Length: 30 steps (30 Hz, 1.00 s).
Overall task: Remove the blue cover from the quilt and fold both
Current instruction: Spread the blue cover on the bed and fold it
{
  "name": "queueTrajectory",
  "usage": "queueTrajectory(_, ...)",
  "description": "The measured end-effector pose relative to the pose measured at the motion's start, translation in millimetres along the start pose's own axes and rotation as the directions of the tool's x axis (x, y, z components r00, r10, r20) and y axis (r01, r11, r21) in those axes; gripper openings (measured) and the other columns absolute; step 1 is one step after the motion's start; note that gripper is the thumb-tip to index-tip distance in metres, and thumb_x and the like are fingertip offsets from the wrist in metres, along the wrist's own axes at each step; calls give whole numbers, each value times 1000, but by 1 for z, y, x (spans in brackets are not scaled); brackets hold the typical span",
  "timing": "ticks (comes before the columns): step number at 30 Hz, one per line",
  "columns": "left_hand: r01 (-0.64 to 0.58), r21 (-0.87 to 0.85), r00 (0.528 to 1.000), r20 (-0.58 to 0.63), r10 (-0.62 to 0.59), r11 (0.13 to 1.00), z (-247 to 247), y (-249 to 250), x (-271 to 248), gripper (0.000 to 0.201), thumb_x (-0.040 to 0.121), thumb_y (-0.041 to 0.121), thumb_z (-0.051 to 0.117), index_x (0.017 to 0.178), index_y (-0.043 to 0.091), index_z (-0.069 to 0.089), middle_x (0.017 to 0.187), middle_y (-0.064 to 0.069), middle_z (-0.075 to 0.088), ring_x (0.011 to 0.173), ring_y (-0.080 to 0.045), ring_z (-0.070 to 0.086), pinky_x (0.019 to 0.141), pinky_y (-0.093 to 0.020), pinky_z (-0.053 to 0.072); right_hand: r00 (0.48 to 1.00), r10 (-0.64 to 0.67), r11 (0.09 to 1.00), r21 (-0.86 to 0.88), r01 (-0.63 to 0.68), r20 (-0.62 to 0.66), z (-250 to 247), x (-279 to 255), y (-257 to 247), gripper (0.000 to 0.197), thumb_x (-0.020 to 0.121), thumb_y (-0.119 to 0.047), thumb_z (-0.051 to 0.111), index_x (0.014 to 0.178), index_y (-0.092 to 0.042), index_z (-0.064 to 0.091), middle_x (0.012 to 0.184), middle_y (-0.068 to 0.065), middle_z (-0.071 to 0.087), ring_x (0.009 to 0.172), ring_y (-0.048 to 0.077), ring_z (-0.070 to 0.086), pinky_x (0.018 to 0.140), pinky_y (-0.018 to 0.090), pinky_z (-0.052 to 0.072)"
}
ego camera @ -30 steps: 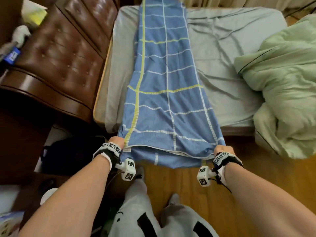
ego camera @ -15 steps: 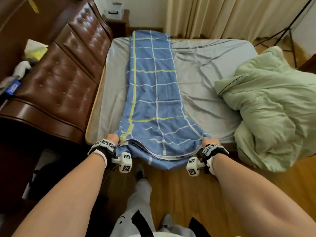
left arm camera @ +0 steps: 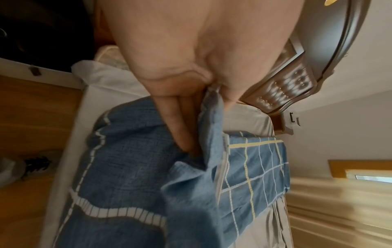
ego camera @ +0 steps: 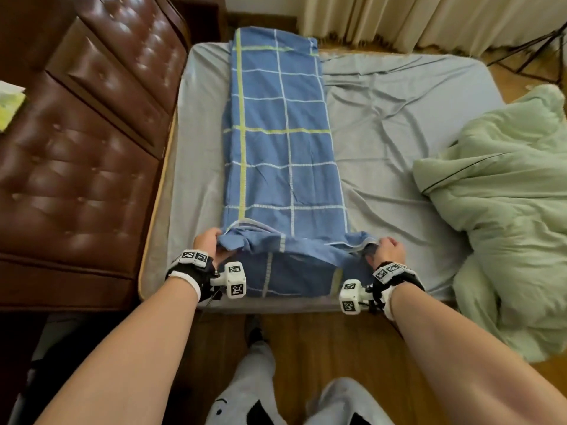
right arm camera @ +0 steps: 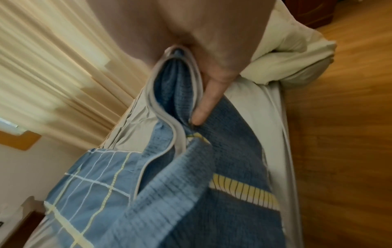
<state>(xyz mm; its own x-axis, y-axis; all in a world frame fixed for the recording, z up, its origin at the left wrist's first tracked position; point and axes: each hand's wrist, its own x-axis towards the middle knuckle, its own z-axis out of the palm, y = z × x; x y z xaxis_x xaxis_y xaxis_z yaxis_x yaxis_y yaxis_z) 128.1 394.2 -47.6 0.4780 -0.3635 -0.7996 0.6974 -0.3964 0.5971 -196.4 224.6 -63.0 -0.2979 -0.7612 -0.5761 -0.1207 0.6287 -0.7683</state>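
both hands lifting the cover's near end

left hand (ego camera: 208, 243) and right hand (ego camera: 388, 248) each pinch a near corner of the blue cover (ego camera: 285, 142), a long strip along the bed's (ego camera: 399, 118) left side; green quilt (ego camera: 506, 210) bunched at the right edge.

I find myself in a home bedroom. A bed (ego camera: 399, 124) with a wrinkled grey fitted sheet fills the middle of the room. Its tall headboard (ego camera: 86, 133), in tufted brown leather with a dark wood frame, stands along the left side. Cream pleated curtains (ego camera: 414, 16) hang to the floor at the far wall. The floor (ego camera: 322, 348) is warm wood boards. A pale green quilt (ego camera: 506, 210) lies heaped at the right edge of the bed, and a blue checked cover (ego camera: 282, 142) lies along the mattress. A dark tripod leg (ego camera: 534, 47) stands at far right.
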Motion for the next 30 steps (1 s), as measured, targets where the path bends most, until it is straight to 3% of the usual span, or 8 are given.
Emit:
queueTrajectory(4, -44, 12, 999, -17, 44, 999, 27, 21, 36, 18, 100, 17, 41, 118, 14, 41, 116, -8, 49, 104, -26, 54, 94, -44, 44, 978, -57, 998, 43, 50, 199, 55, 19, -14, 84, 85, -16, 64, 154, -19, 15, 152, 13, 37, 140, 26, 38, 114, 47, 33)
queueTrajectory(11, 37, 326, 979, -203, 31, 945, 25, -13, 101, 47, 80, 8, 58, 125, 4, 45, 78, -16, 53, 62, -23, 50, 62, -36, 46, 944, 159, 921, -388, -36, 289, 87, 79, 17, 64, 94, -3, 58, 150, -9, 28, 147, 17, 43, 129, 34, 49, 100, 44, 42)
queueTrajectory(14, 88, 509, 962, -268, 61, 856, 36, -19, 88, 19, 75, 16, 66, 91, 7, 59, 73, -16, 57, 80, -28, 55, 71, -38, 43, 912, 207, 866, -499, -3, 354, 95, 99, 24, 62, 96, -9, 58, 150, -8, 29, 146, 18, 45, 117, 31, 54, 96, 42, 45)
queueTrajectory(16, 113, 624, 963, -262, 70, 774, 40, -24, 88, 11, 84, 15, 68, 90, 9, 61, 94, -17, 61, 96, -26, 55, 81, -32, 40, 885, 223, 825, -562, 52, 408, 103, 108, 31, 60, 95, -11, 59, 149, -8, 31, 145, 18, 46, 108, 27, 53, 85, 38, 46)
queueTrajectory(18, 142, 657, 961, -272, 57, 741, 40, -30, 98, 50, 86, 17, 69, 131, 1, 52, 133, -17, 55, 119, -28, 52, 98, -32, 38, 856, 222, 796, -594, 117, 467, 118, 112, 33, 58, 95, -11, 59, 148, -8, 34, 146, 18, 44, 119, 30, 53, 92, 37, 46)
queueTrajectory(23, 197, 664, 967, -251, -33, 721, 30, -45, 153, 92, 77, 30, 81, 149, 6, 28, 149, -15, 40, 133, -32, 43, 110, -41, 36, 796, 215, 707, -653, 273, 566, 170, 123, 54, 58, 93, -13, 61, 146, -21, 39, 149, 13, 42, 130, 30, 48, 98, 38, 45)
queueTrajectory(26, 217, 655, 972, -213, -98, 724, 21, -66, 203, 113, 64, 41, 89, 151, 9, 23, 151, -13, 38, 135, -32, 42, 113, -46, 35, 789, 181, 540, -730, 420, 588, 199, 134, 89, 64, 91, -24, 63, 148, -30, 36, 151, 9, 39, 128, 31, 48, 94, 35, 45)
queueTrajectory(30, 221, 670, 975, -162, -150, 709, 0, -113, 254, 113, 44, 63, 90, 132, 6, 50, 131, -7, 60, 118, -25, 58, 104, -42, 46, 784, 223, 268, -810, 521, 579, 229, 141, 153, 97, 81, -50, 72, 154, -41, 10, 164, 6, -9, 150, 31, -4, 120, 54, 13)
